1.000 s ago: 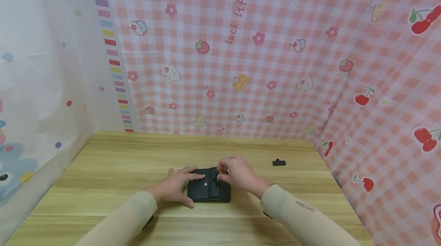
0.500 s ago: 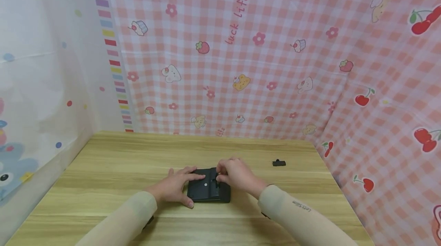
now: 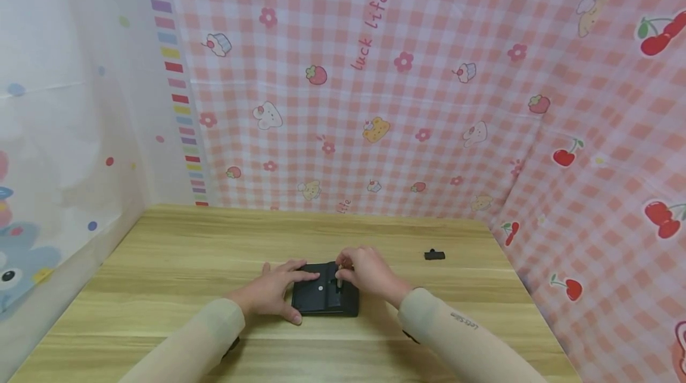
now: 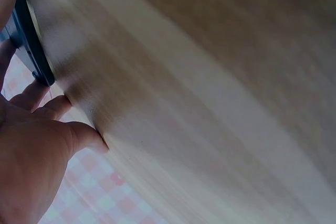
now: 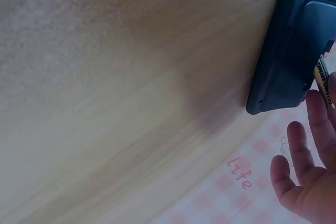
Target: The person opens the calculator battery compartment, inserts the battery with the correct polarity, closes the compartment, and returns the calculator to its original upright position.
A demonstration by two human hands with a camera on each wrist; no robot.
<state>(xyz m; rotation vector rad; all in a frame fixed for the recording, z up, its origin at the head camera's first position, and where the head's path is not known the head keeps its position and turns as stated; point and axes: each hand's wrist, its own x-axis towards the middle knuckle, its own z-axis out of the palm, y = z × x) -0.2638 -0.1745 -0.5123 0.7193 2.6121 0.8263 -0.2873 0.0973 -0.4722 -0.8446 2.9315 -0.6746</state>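
A flat black device (image 3: 309, 295) lies back side up on the table, its raised section with an open battery slot on the right half. My left hand (image 3: 270, 289) rests on its left part, fingers spread, index finger stretched over the back and thumb at the near edge. Between the thumb and index finger of my right hand (image 3: 370, 273) is a small battery (image 5: 323, 80) with a pale gold, printed wrapper. The battery stands at the slot, tilted. In the right wrist view the other fingers of that hand reach out beside the device's edge.
A small black cover (image 3: 435, 255) with a tab lies on the wooden table (image 3: 214, 240) at the back right. Behind the table hangs a pink checked cloth (image 3: 343, 103), with a cherry cloth on the right and a white one on the left.
My right hand has shifted slightly left at the slot, and the battery's pale side now shows below the fingers. The left hand and the device stay in place.
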